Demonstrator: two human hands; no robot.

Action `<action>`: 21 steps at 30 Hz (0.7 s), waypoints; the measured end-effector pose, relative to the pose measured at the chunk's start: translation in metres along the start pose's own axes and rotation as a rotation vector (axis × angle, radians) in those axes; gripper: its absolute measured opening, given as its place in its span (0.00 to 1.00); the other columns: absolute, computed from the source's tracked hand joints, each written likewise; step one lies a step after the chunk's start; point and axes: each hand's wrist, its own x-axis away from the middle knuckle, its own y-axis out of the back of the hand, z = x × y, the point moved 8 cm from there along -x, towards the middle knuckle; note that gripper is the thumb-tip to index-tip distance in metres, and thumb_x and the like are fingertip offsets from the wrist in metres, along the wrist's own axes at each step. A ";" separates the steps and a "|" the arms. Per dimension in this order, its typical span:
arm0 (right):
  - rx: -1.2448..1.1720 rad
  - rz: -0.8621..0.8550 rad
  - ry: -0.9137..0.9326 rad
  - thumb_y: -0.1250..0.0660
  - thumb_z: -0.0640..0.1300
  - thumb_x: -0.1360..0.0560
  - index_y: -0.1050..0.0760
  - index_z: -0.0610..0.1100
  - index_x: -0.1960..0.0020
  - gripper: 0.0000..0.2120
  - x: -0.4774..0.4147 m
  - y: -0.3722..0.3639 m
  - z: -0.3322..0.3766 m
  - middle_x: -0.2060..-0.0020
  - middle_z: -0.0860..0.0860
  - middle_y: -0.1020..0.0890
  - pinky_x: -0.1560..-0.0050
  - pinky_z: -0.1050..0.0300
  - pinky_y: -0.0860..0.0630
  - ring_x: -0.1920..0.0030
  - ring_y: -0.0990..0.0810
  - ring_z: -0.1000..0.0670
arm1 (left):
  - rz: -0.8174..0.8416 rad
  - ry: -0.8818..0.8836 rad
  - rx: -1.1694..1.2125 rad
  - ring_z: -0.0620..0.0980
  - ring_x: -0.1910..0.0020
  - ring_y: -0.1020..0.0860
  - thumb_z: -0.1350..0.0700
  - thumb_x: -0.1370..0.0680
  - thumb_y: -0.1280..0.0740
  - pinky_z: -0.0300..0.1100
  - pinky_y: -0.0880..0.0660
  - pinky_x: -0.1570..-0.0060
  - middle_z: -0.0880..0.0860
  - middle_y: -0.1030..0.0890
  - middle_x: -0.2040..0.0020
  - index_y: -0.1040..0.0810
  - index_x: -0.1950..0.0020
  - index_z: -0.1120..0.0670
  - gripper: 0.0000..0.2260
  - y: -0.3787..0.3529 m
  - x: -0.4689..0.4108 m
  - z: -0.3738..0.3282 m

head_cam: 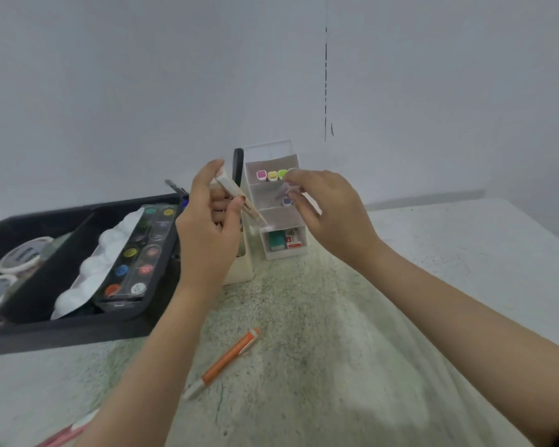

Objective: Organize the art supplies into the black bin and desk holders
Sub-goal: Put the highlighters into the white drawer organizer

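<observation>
My left hand point(208, 221) grips a cream-coloured marker point(236, 195), tilted with its tip down toward the white tiered desk holder point(273, 217). My right hand point(328, 211) hovers at the holder's middle tier and pinches a blurred purple-capped marker point(284, 191). The top tier holds pink, yellow and green capped markers point(272, 175). The black bin point(71, 330) lies at the left with a watercolour palette point(136, 259), a white mixing tray point(104, 262) and two tape rolls point(23, 254). An orange pen point(226, 361) lies on the table in front.
The holder's bottom drawer point(284, 241) contains small erasers. A cream cup holder point(239, 269) stands behind my left hand. Pink pens point(68, 432) lie at the lower left edge. The white table point(433, 253) meets a plain wall behind.
</observation>
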 end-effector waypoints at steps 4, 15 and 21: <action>0.098 0.010 0.150 0.32 0.35 0.26 0.20 0.37 0.50 0.05 0.005 -0.021 -0.004 0.61 0.47 0.17 0.62 0.51 0.27 0.63 0.21 0.44 | -0.026 -0.017 0.020 0.42 0.60 0.22 0.63 0.22 0.35 0.31 0.25 0.59 0.49 0.21 0.58 0.33 0.30 0.53 0.21 0.002 -0.002 0.004; 0.215 0.130 0.159 0.32 0.40 0.25 0.19 0.42 0.50 0.06 0.007 -0.053 -0.020 0.58 0.49 0.16 0.61 0.57 0.37 0.60 0.24 0.45 | -0.108 -0.077 0.026 0.43 0.59 0.22 0.63 0.23 0.35 0.34 0.24 0.59 0.43 0.25 0.57 0.33 0.32 0.53 0.20 0.008 -0.010 0.013; 0.200 0.095 0.091 0.34 0.39 0.25 0.18 0.43 0.48 0.08 0.012 -0.057 -0.029 0.55 0.49 0.17 0.61 0.56 0.37 0.60 0.25 0.45 | -0.094 -0.140 0.027 0.41 0.56 0.21 0.65 0.24 0.33 0.35 0.23 0.57 0.45 0.23 0.55 0.29 0.35 0.53 0.19 0.002 -0.008 0.007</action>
